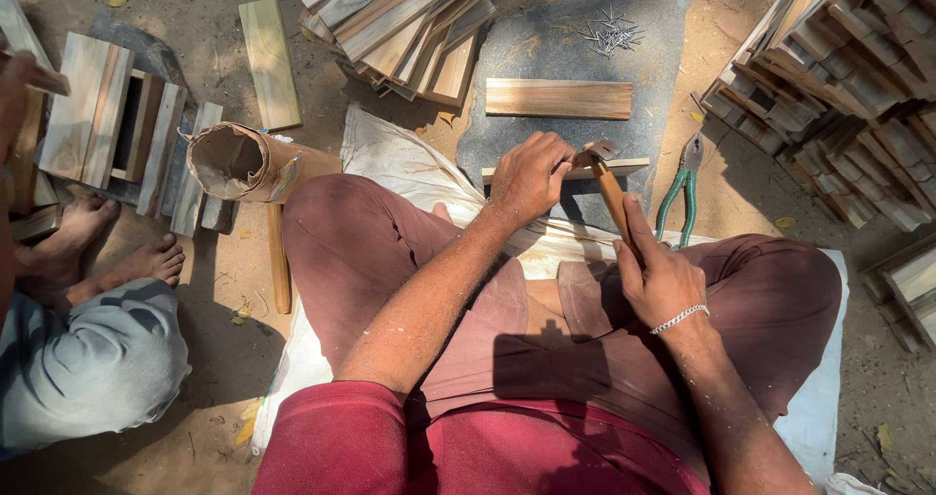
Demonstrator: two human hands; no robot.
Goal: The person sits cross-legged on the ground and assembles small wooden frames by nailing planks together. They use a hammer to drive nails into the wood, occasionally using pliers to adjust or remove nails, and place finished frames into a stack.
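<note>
A wooden slat is nailed on a dark stone slab, on bare sandy ground outdoors.

The stone slab (546, 56) is used as a firm base. The slat (624, 166) is pressed on edge by the closed fingers of the left hand (531, 176); the hammer (606, 178) is gripped tightly by the right hand (663, 278). Loose nails (611, 33) are kept within reach.

The left hand (529, 176) presses down on a thin wooden strip (629, 166) lying across a dark stone slab (546, 56). The right hand (661, 278) grips a wooden-handled hammer (609, 188), its head just above the strip beside the left fingers (558, 154); a nail there is probably hidden. A wooden plank (559, 98), loose nails (611, 33) and green-handled pliers (682, 188) lie nearby.
</note>
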